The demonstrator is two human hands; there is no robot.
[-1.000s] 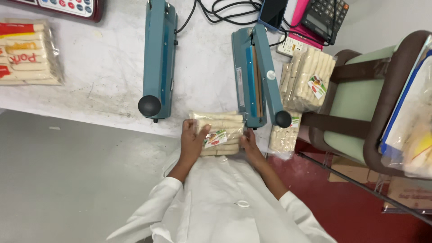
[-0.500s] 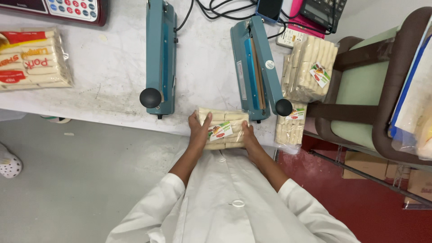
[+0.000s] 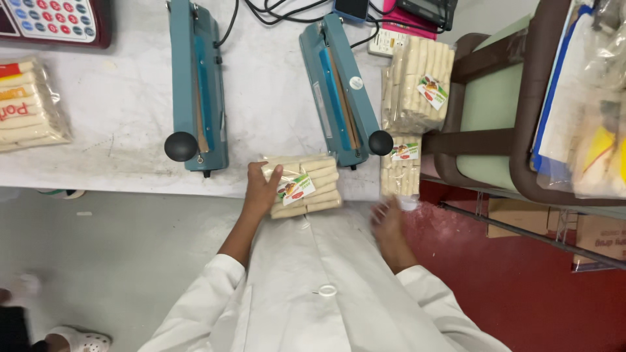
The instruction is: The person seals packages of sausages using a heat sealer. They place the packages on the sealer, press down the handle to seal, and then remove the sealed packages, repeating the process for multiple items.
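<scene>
We log a clear packet of pale rolls (image 3: 303, 186) at the edge of the white table (image 3: 117, 124), our left hand (image 3: 261, 192) gripping its left end. Our right hand (image 3: 389, 221), blurred, sits off the packet, near a second packet (image 3: 400, 166) beside the right sealer (image 3: 342, 91). A left sealer (image 3: 195, 85) stands well apart. A stacked packet (image 3: 417, 85) lies by the green chair (image 3: 489, 111).

The right hand (image 3: 389, 221) is motion-blurred, its fingers indistinct; the scale (image 3: 52, 19) at the table's far-left corner is cut off.
</scene>
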